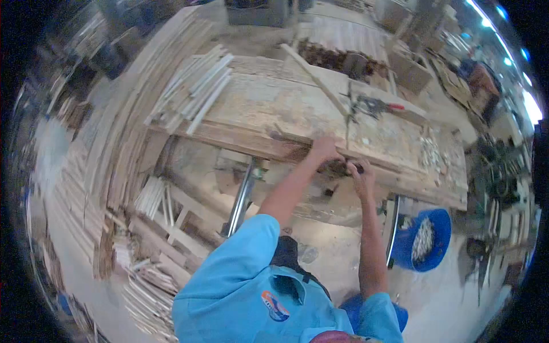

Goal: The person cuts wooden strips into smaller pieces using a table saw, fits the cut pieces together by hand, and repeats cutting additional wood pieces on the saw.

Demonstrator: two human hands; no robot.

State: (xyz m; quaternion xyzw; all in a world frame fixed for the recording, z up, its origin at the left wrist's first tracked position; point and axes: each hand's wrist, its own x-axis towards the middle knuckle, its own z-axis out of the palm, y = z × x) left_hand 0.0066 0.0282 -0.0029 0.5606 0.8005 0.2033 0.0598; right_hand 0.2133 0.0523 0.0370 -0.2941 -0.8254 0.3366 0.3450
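Note:
At the front edge of a worn wooden workbench point(269, 94), my left hand point(326, 148) is closed around the end of a short wooden strip point(293, 138). The strip points left along the bench edge. Close beside it, my right hand point(361, 174) has its fingers curled together at a small dark thing, blurred and partly covered by the fingers. Farther back on the bench lies a dark tool with red handles point(380, 107), apart from both hands. A long thin wooden stick point(316, 79) leans toward that tool.
Pale sticks point(197, 86) are piled on the bench's left end. Long boards point(134, 108) are stacked left of it. Wood scraps point(432, 151) lie on the right end. Below stands a blue tub point(443, 240) with pale pieces inside. Metal legs point(241, 197) support the bench.

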